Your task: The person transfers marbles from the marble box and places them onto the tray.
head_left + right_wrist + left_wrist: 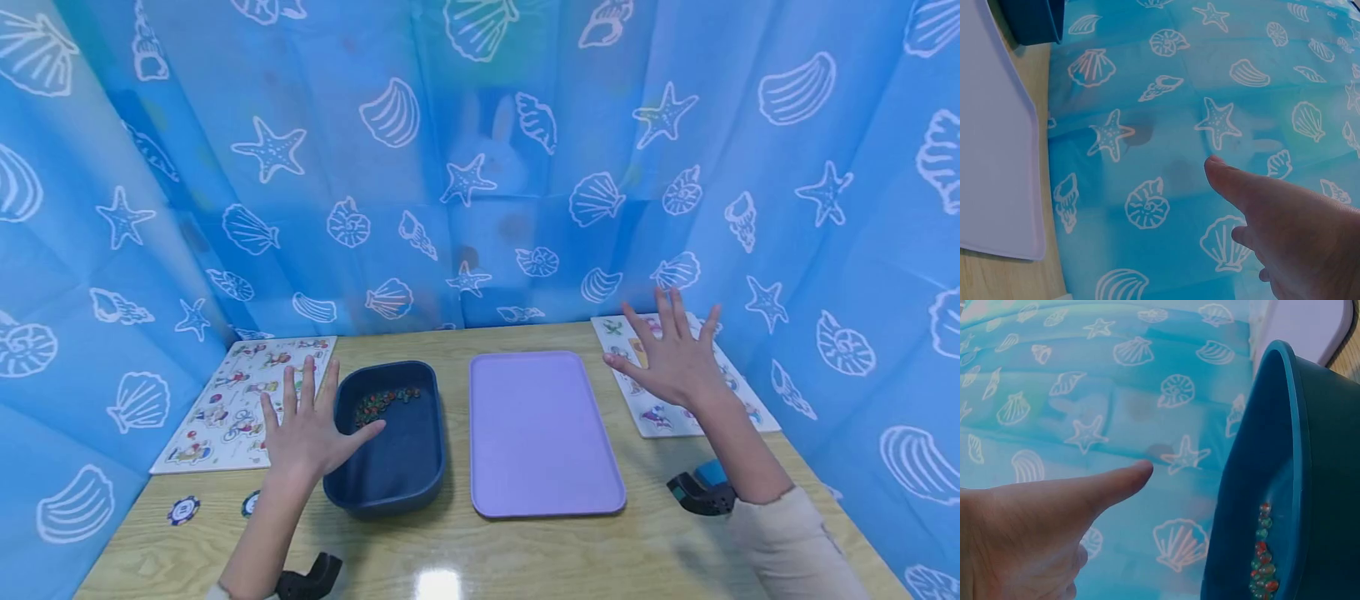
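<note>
My left hand (pixel 303 437) is raised with its fingers spread, holding nothing. It hovers by the left side of a dark blue bin (pixel 390 496), its thumb overlapping the bin in the head view. Inside the bin lies a cluster of small red and green glassy beads (pixel 384 403), also seen in the left wrist view as round beads (pixel 1264 570). My right hand (pixel 678 362) is up too, fingers spread and nothing held, in front of the right-hand picture board (pixel 660 422). Between the hands lies a flat lilac tray (pixel 540 433) with nothing on it.
At the left lies a white picture board (pixel 217 454) with cartoon figures. Two poker chips, one a blue-and-white chip (pixel 183 510), lie near the left forearm. A blue shell-patterned curtain (pixel 465 242) encloses the back and sides of the wooden table (pixel 525 554).
</note>
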Motion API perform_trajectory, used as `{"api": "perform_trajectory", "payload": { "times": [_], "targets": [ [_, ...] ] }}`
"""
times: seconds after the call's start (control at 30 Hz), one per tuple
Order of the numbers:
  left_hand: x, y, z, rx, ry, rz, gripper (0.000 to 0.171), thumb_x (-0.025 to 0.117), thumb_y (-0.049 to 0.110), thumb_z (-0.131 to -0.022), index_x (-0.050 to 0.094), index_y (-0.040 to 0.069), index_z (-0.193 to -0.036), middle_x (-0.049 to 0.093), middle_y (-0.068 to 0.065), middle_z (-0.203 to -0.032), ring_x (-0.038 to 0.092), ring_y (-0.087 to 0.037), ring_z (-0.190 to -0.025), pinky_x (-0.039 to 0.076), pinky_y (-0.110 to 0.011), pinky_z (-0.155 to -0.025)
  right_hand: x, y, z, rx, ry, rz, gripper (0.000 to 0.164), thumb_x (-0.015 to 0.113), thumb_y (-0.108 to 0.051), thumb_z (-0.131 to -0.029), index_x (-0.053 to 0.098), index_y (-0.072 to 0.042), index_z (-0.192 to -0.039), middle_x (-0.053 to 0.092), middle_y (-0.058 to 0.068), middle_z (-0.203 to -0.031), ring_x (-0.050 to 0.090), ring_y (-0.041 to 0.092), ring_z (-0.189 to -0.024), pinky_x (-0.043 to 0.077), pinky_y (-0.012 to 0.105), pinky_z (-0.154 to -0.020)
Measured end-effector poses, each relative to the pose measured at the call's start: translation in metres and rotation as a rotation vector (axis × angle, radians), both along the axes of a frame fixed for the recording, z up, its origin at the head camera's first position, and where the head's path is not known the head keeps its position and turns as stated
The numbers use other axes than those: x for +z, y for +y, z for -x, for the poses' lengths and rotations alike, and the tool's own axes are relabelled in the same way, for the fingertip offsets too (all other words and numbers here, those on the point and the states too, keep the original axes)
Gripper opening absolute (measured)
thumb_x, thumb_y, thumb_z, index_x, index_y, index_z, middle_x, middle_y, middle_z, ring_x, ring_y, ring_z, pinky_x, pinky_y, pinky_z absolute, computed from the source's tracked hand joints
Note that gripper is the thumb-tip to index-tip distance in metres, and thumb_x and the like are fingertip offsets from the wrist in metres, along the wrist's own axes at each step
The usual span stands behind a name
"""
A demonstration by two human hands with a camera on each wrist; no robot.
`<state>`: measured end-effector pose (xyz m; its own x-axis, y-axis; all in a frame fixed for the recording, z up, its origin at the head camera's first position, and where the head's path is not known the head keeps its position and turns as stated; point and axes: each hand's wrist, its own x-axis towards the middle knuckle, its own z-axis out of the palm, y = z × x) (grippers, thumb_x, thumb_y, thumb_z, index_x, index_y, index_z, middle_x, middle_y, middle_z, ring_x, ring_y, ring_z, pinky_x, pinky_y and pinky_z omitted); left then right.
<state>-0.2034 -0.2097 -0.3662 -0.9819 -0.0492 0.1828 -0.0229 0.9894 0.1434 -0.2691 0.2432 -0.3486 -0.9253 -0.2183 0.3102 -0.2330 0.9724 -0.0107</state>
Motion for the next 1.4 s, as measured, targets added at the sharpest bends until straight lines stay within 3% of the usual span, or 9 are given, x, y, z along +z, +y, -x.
{"api": "perform_trajectory", "payload": {
  "times": [0.33, 0.5, 0.67, 0.8, 0.93, 1.03, 1.2, 1.27, 1.4],
  "targets": [
    [0.002, 0.001, 0.000, -0.019, 0.015, 0.016, 0.106, 0.052, 0.072, -0.069, 0.003, 0.016, -0.145, -0.002, -0.020, -0.148, -0.018, -0.035, -0.133, -0.012, -0.059, -0.099, 0.005, 0.001, -0.005, 0.007, -0.021, 0.019, 0.080, 0.035, -0.068, -0.082, 0.013, -0.023, -0.145, -0.007, 0.018, -0.148, -0.025, 0.027, -0.131, -0.027, 0.057, -0.088],
    [0.008, -0.001, -0.001, -0.034, 0.077, -0.019, 0.094, 0.047, 0.066, -0.078, 0.002, 0.017, -0.145, -0.007, -0.018, -0.148, -0.020, -0.033, -0.132, -0.009, -0.060, -0.099, 0.008, -0.001, -0.004, 0.040, 0.018, 0.043, 0.076, 0.037, -0.064, -0.084, 0.020, -0.020, -0.144, -0.001, 0.021, -0.148, -0.021, 0.029, -0.133, -0.025, 0.058, -0.090],
    [0.014, -0.003, -0.005, -0.058, 0.215, -0.125, 0.080, 0.045, 0.055, -0.086, 0.007, 0.018, -0.145, 0.004, -0.021, -0.148, -0.006, -0.038, -0.134, 0.004, -0.062, -0.099, 0.010, -0.009, -0.004, 0.144, 0.151, 0.143, 0.062, 0.052, -0.049, -0.085, 0.038, -0.015, -0.136, 0.021, 0.022, -0.142, 0.006, 0.037, -0.134, -0.011, 0.064, -0.095],
    [0.010, -0.006, -0.009, -0.066, 0.301, -0.264, 0.071, 0.050, 0.046, -0.088, 0.015, 0.022, -0.145, 0.021, -0.023, -0.142, 0.017, -0.044, -0.130, 0.018, -0.063, -0.095, 0.009, -0.024, -0.004, 0.285, 0.285, 0.264, 0.049, 0.064, -0.031, -0.082, 0.051, -0.012, -0.125, 0.044, 0.018, -0.124, 0.036, 0.036, -0.119, 0.014, 0.060, -0.100],
    [-0.007, -0.014, -0.010, -0.058, 0.313, -0.445, 0.066, 0.052, 0.037, -0.089, 0.017, 0.027, -0.144, 0.030, -0.024, -0.134, 0.033, -0.044, -0.119, 0.029, -0.060, -0.089, -0.001, -0.046, -0.001, 0.397, 0.308, 0.389, 0.041, 0.065, -0.022, -0.082, 0.056, -0.011, -0.120, 0.058, 0.010, -0.101, 0.051, 0.028, -0.098, 0.037, 0.046, -0.086],
    [-0.027, -0.022, -0.006, -0.031, 0.279, -0.553, 0.064, 0.051, 0.037, -0.090, 0.017, 0.030, -0.143, 0.033, -0.025, -0.130, 0.040, -0.041, -0.113, 0.036, -0.057, -0.084, -0.012, -0.064, 0.004, 0.429, 0.226, 0.458, 0.039, 0.063, -0.024, -0.084, 0.056, -0.013, -0.120, 0.060, 0.003, -0.087, 0.053, 0.020, -0.086, 0.042, 0.039, -0.075],
    [-0.062, -0.034, 0.003, 0.023, 0.173, -0.569, 0.065, 0.049, 0.038, -0.090, 0.015, 0.027, -0.144, 0.038, -0.027, -0.119, 0.051, -0.036, -0.097, 0.043, -0.049, -0.072, -0.035, -0.095, 0.018, 0.475, 0.047, 0.517, 0.038, 0.061, -0.030, -0.085, 0.057, -0.017, -0.120, 0.058, -0.006, -0.076, 0.054, 0.011, -0.073, 0.044, 0.029, -0.066],
    [-0.074, -0.037, 0.006, 0.015, 0.137, -0.561, 0.065, 0.050, 0.037, -0.090, 0.017, 0.023, -0.144, 0.045, -0.025, -0.112, 0.056, -0.033, -0.088, 0.044, -0.046, -0.070, -0.044, -0.108, 0.024, 0.513, -0.014, 0.544, 0.037, 0.060, -0.030, -0.085, 0.058, -0.017, -0.119, 0.057, -0.007, -0.071, 0.053, 0.008, -0.069, 0.043, 0.027, -0.063],
    [-0.090, -0.038, 0.012, -0.027, 0.069, -0.645, 0.063, 0.053, 0.032, -0.090, 0.022, 0.015, -0.143, 0.055, -0.018, -0.094, 0.056, -0.024, -0.075, 0.044, -0.036, -0.066, -0.059, -0.135, 0.035, 0.567, -0.126, 0.591, 0.035, 0.060, -0.032, -0.085, 0.058, -0.019, -0.118, 0.051, -0.009, -0.060, 0.046, 0.006, -0.055, 0.040, 0.023, -0.052]
  ]
}}
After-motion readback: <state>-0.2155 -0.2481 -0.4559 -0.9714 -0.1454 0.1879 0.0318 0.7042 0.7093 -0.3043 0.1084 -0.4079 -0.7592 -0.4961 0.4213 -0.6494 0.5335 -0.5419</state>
